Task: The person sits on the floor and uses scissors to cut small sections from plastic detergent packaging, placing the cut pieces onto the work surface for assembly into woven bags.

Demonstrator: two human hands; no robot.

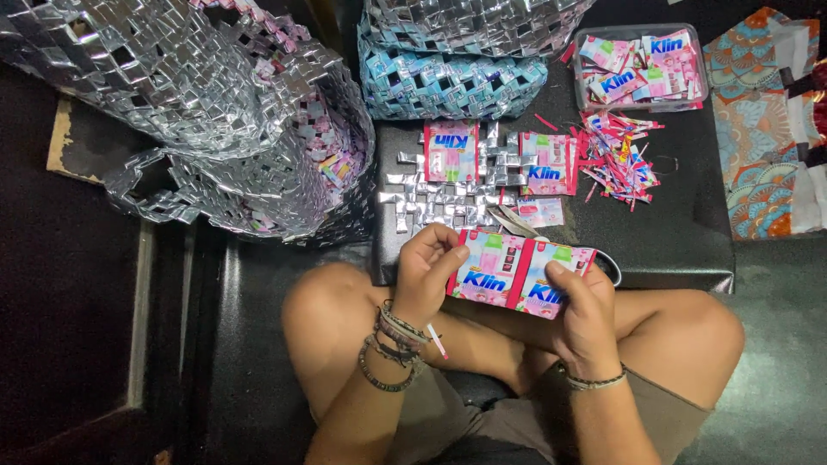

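My left hand (424, 269) and my right hand (584, 317) together hold a strip of two joined pink sachet wrappers (517, 273) above my crossed legs. The left hand pinches its left end, the right thumb presses its right end. Just beyond lies a woven silver foil piece (439, 200) on a black board (680, 232), with flat pink wrappers (451, 151) on top of it. A pair of scissors (515, 222) lies partly under the strip.
A pile of thin pink cut strips (616, 155) lies on the board at right. A clear plastic tub (642, 65) holds more wrappers. A large woven silver bag (215, 112) stands left, a blue and silver woven bag (452, 69) behind. Patterned cloth (767, 120) lies far right.
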